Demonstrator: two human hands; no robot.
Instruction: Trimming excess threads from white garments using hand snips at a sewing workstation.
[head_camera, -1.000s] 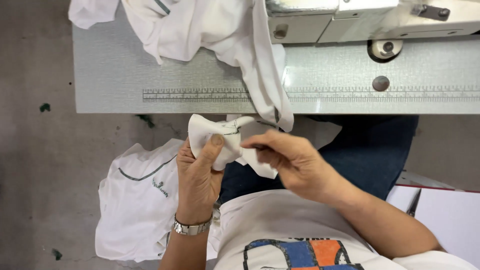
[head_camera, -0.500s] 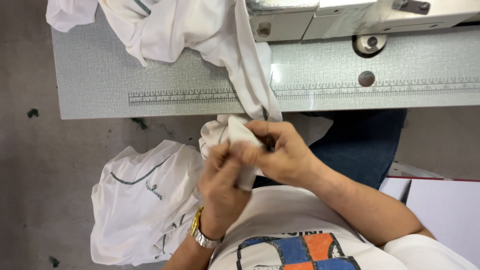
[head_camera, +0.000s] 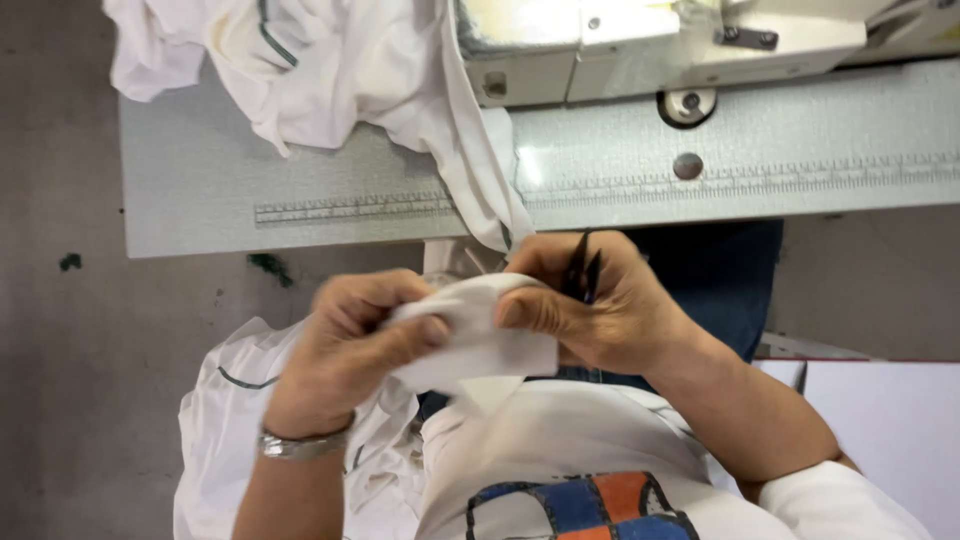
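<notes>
Both hands (head_camera: 350, 345) pinch white cloth (head_camera: 480, 345), perhaps with snips (head_camera: 583, 270)

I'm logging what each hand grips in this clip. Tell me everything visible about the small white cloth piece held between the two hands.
The small white cloth piece looks like soft, thin fabric, plain white, folded or bunched into a rough band with one squarish end hanging lower right. It is held up in front of the person's chest, below the table edge. The left hand pinches its left part; the right hand presses its thumb on the right part, with a thin dark tool in that hand.
</notes>
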